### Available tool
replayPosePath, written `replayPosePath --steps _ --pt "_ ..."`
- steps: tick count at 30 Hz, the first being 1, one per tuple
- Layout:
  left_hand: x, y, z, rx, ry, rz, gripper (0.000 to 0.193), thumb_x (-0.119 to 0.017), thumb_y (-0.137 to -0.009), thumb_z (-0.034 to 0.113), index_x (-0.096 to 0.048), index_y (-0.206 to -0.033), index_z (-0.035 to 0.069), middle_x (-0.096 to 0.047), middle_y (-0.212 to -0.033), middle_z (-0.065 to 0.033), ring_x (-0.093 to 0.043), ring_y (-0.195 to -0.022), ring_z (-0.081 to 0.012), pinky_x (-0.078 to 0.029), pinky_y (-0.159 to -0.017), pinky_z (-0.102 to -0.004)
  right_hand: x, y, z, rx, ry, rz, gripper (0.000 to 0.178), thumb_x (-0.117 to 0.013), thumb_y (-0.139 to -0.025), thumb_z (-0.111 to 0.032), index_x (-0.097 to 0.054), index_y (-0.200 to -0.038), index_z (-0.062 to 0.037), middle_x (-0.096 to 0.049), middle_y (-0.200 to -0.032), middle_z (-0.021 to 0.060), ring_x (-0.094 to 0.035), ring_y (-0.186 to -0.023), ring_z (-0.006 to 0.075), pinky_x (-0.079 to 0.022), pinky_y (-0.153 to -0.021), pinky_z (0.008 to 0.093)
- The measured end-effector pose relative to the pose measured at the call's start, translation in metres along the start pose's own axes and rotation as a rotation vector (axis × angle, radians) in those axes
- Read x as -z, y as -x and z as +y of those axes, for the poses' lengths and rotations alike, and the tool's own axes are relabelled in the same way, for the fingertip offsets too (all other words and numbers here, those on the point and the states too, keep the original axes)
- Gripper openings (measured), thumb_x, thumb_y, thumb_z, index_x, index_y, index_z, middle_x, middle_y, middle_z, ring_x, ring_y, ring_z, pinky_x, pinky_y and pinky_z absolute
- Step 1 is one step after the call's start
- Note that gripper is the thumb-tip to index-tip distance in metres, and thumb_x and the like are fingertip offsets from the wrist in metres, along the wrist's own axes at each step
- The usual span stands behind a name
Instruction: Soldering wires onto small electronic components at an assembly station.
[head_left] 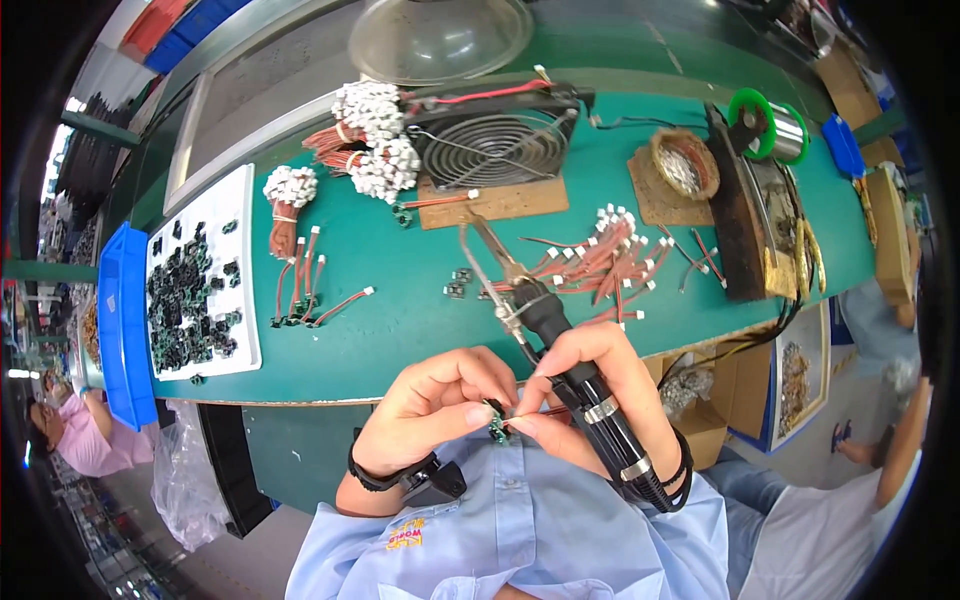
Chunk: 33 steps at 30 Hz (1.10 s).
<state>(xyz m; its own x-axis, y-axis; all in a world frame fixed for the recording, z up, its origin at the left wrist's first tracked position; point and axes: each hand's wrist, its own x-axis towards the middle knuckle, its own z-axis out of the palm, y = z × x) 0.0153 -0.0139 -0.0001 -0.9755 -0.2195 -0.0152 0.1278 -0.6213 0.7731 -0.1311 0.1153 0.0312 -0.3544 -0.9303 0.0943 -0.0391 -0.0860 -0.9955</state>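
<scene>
Close to my chest, my left hand (430, 408) pinches a small green circuit board (496, 422) between thumb and fingers. My right hand (615, 385) is wrapped round a black soldering iron (547, 318), its tip pointing up and away over the table, with a thin metal tube alongside. The same hand's thumb and fingertip pinch a thin red wire (550, 411) whose end meets the board; whether it is joined cannot be seen. Beyond the iron lie a spread of red wires with white connectors (610, 260) and a few small dark parts (458, 283).
A white tray (247, 300) of circuit boards and a blue bin (125, 350) lie left, near finished-looking wired boards (297, 318). Bundled wires (385, 170) and a fan (495, 150) stand behind. Right are a round dish (712, 175), solder spool (788, 135) and dark metal holder (735, 260). People sit both sides.
</scene>
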Motion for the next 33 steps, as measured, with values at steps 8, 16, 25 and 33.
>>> replayPosePath --steps 8,16,25,33 --pt "-0.007 -0.002 -0.011 -0.162 -0.41 0.048 0.012 -0.055 -0.086 0.01 -0.052 -0.094 0.002 -0.056 -0.096 -0.0067 -0.053 -0.085 -0.0135 -0.043 -0.072 -0.027 -0.001 0.019 0.002 -0.003 0.137 0.121 0.052 -0.068 -0.074 0.004 -0.036 -0.113 -0.0079 -0.057 -0.081 0.0125 -0.054 -0.067 0.0144 -0.043 -0.061 0.0232" --pt "-0.021 0.007 -0.003 -0.183 -0.321 0.097 0.007 -0.051 -0.084 0.006 -0.046 -0.085 0.001 -0.06 -0.088 -0.0066 -0.054 -0.078 -0.0095 -0.044 -0.071 -0.025 -0.002 0.014 0.005 0.174 0.246 0.079 0.051 -0.069 -0.072 0.004 -0.039 -0.11 -0.0066 -0.055 -0.078 0.01 -0.052 -0.064 0.0135 -0.042 -0.059 0.0228" --pt "-0.014 0.003 -0.003 -0.157 -0.294 0.049 0.007 -0.05 -0.085 0.006 -0.045 -0.083 0.001 -0.06 -0.09 -0.0091 -0.055 -0.084 -0.011 -0.045 -0.074 -0.0264 -0.002 0.021 0.003 0.137 0.28 0.139 0.05 -0.068 -0.073 0.003 -0.038 -0.112 -0.0058 -0.056 -0.08 0.011 -0.053 -0.069 0.0142 -0.043 -0.064 0.0238" --pt "-0.013 0.001 -0.015 -0.211 -0.259 0.05 0.011 -0.051 -0.086 0.011 -0.049 -0.089 0.001 -0.062 -0.09 -0.0038 -0.051 -0.073 -0.008 -0.041 -0.065 -0.0257 -0.003 0.029 0.006 0.142 0.308 0.179 0.047 -0.065 -0.076 0.003 -0.037 -0.113 -0.0047 -0.056 -0.08 0.0117 -0.054 -0.071 0.0147 -0.044 -0.067 0.0249"
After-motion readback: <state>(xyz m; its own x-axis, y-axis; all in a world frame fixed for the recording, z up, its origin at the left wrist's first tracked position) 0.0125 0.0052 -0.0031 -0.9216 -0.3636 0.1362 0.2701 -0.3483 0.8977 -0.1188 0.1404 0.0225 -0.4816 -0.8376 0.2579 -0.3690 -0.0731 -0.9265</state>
